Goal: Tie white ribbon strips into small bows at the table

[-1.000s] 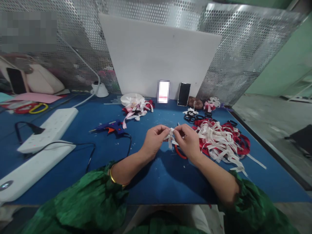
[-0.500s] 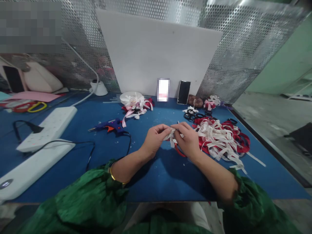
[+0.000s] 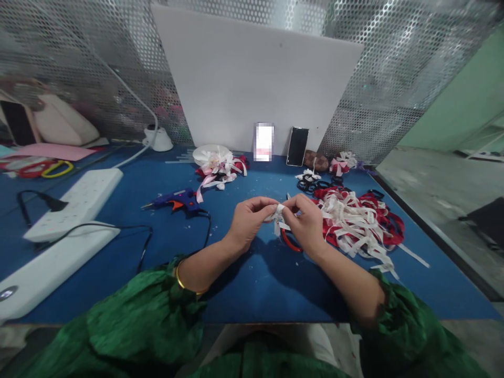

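Between my two hands is a short length of white ribbon (image 3: 279, 213), bunched at the top, with loose ends hanging down. My left hand (image 3: 247, 220) pinches it from the left, thumb against the fingers. From the right, my right hand (image 3: 304, 220) pinches the same ribbon, fingertips close to the left ones. Under my right hand lies a pair of scissors with a red handle (image 3: 290, 241), mostly covered by the hand. A heap of white and red ribbon strips (image 3: 354, 220) lies just right of my right hand.
A blue glue gun (image 3: 177, 201) lies left with its cord trailing. White power strips (image 3: 74, 202) stand further left. Finished-looking ribbon bows (image 3: 220, 170) sit by a white dish. Two phones, one dark (image 3: 297, 147), lean on a white board (image 3: 255, 79). Black hair ties (image 3: 309, 185) lie behind the heap.
My fingers have shifted slightly on the white ribbon, and its bunched top shows more between them. My right hand has turned a little, with more of the red scissor handle visible.
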The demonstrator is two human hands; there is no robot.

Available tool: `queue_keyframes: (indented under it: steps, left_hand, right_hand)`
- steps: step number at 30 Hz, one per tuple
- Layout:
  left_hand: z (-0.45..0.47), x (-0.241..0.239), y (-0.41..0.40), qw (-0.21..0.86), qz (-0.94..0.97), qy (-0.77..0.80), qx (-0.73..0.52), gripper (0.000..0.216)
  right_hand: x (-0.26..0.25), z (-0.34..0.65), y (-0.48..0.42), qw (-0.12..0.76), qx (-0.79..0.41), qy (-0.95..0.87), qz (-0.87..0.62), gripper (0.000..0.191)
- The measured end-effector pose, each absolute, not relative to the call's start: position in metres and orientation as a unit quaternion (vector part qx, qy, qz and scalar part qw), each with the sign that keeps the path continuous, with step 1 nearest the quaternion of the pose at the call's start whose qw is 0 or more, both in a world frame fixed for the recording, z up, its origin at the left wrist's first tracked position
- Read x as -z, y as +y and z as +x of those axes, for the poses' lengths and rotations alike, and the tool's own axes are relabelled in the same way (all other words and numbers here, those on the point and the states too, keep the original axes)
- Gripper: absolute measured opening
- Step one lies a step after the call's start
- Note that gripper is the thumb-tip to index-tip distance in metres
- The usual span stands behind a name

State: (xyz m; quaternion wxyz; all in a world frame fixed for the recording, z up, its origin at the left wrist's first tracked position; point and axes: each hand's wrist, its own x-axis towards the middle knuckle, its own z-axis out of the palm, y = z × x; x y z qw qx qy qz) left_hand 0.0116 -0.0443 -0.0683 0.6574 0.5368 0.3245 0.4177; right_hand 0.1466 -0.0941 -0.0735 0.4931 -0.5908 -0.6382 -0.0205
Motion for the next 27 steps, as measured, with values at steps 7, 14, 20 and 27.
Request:
queue_keyframes:
  steps: [7,14,20,27]
  left_hand:
    - [0.011,0.0661,-0.0448,0.635,0.552,0.32,-0.435,0.011]
    - [0.0108,0.0651,-0.0438,0.639,0.534,0.341,-0.436,0.011]
    - [0.0124,0.0683,-0.0392,0.649,0.501,0.344,-0.458,0.014]
    - [0.0112,0.0708,-0.037,0.572,0.584,0.334,-0.469,0.009]
  right_hand:
    - [0.0729,0.1451,-0.0949,0.481,0.02,-0.638,-0.601,0.011]
    - [0.0725,0.146,-0.0947,0.485,-0.017,-0.662,-0.571,0.01]
    - [0.0734,0.145,-0.0955,0.494,-0.009,-0.657,-0.57,0.013]
    - [0.0664,0.1423,-0.0995,0.51,-0.094,-0.66,-0.544,0.013]
